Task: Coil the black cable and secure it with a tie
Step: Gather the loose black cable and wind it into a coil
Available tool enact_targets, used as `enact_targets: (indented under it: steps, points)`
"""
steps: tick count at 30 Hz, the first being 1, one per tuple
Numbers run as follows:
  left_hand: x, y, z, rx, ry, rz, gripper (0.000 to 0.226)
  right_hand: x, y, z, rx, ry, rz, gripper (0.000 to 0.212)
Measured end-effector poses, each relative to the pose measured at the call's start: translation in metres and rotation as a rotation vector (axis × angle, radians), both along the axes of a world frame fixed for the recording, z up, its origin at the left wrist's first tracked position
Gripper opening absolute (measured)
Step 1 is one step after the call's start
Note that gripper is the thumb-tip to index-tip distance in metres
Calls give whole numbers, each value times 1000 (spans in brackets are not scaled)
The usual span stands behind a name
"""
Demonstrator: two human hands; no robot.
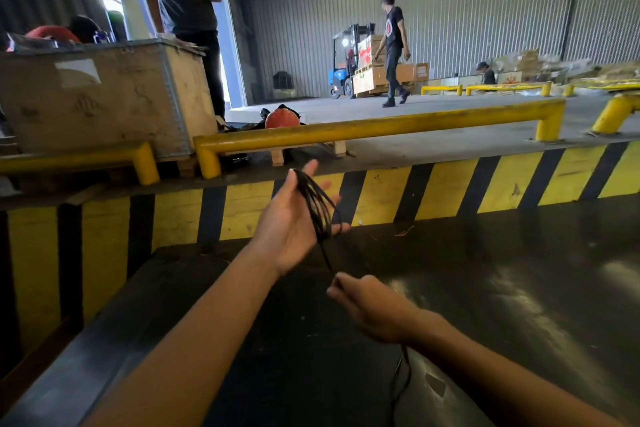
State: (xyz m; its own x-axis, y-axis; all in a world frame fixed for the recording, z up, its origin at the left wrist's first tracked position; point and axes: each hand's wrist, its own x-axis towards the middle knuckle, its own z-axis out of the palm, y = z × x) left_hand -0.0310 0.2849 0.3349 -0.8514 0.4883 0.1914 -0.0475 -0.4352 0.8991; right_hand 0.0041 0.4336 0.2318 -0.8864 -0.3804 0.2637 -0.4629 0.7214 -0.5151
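Observation:
My left hand (289,218) is raised palm up in the middle of the view, with several loops of the black cable (316,204) wound between thumb and fingers. A strand runs down from the coil to my right hand (370,305), which is closed around it just below. More of the cable hangs under my right wrist and trails down toward the dark surface. No tie is visible.
A dark, shiny surface (485,288) spreads below my hands. Behind it runs a yellow-and-black striped curb (450,187) with yellow rails (381,128). A wooden crate (104,97) stands at the left with a person beside it. Another person walks near a forklift (349,62).

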Motion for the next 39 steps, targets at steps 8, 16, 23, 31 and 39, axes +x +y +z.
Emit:
enact_targets:
  steps: [8,16,23,31,39]
  points:
    - [-17,-26,-37,-1002,223,73,47,-13,54,76,174,237,-91,20]
    - [16,-11,-19,-502,-108,-553,43,-25,48,49,-147,277,-268,27]
    - [-5,-4,1,52,1,90,45,8,-6,-5,-103,32,-38,35]
    - [-23,-33,-45,-1194,360,108,46,-12,38,77,190,304,-183,25]
    - [11,-16,-27,-767,-113,-546,39,-37,34,35,-80,360,-428,25]
